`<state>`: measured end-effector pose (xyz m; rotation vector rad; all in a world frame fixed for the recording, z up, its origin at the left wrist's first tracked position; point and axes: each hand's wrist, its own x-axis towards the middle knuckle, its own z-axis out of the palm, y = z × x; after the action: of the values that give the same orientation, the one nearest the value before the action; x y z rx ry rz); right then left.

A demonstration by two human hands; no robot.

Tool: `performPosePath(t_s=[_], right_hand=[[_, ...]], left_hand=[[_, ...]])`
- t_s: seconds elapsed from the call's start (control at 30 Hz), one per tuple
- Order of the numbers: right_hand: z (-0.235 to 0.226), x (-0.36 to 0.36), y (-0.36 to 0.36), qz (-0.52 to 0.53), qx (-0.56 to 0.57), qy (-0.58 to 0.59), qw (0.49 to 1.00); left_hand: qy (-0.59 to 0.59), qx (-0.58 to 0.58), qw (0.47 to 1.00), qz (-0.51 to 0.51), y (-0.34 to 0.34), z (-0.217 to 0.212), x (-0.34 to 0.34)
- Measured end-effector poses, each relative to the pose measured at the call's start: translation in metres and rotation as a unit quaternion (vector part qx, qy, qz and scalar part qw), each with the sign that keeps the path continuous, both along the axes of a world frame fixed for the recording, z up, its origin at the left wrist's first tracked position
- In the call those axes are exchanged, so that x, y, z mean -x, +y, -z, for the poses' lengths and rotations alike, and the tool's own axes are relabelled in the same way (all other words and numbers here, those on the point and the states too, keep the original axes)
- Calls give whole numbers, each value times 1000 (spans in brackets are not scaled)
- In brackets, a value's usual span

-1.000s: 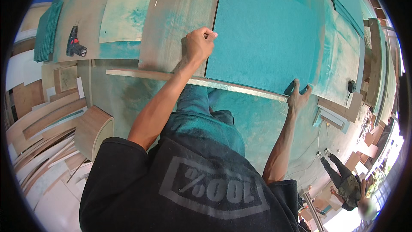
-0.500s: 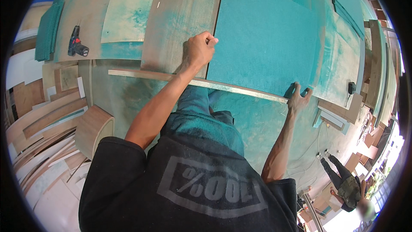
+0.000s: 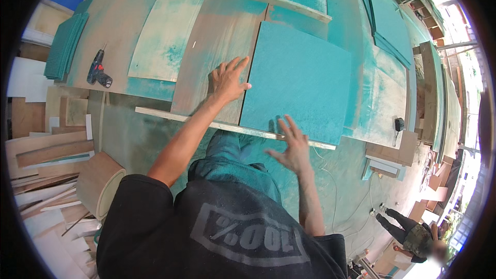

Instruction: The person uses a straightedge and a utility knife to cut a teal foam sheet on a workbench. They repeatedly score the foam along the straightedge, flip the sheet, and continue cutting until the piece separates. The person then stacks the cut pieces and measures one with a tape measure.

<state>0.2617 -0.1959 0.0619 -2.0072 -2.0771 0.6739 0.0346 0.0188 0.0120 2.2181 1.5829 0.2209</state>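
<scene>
A flat teal board (image 3: 299, 72) lies near the centre of the frame, slightly right of the middle, its left edge marked by a dark line. The left hand (image 3: 229, 80) is at that edge, fingers spread and pinching nothing, with the thumb reaching the board's border; whether it presses there I cannot tell. The right hand (image 3: 293, 147) is over the board's lower edge, fingers loosely spread and thumb out to the left — contact with the surface cannot be made out.

A long wooden strip (image 3: 170, 116) runs along the lower edge of the board, passing below the left hand. Left of the teal board is a brown board (image 3: 217, 36) smudged with teal, and beyond it a pale sheet (image 3: 165, 31). Another wooden strip (image 3: 271, 4) lies across the top centre.

Toward the upper left are a black and red drill (image 3: 98, 71) and a stack of teal panels (image 3: 64, 49). A small black box (image 3: 399, 124) sits at the right, and a curved wooden piece (image 3: 95, 186) stands at the lower left — another person (image 3: 416, 235) is in the lower right corner.
</scene>
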Motion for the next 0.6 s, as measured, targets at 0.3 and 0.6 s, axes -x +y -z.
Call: performPosePath(t_s=[0.3,0.6], right_hand=[[34,1,27,-32,-44,-74,996],[28,3,32,8,-32,-7,999]], left_hand=[[137,60,974,173,51,-20,4],[174,54,954,238,63,-12,-1]])
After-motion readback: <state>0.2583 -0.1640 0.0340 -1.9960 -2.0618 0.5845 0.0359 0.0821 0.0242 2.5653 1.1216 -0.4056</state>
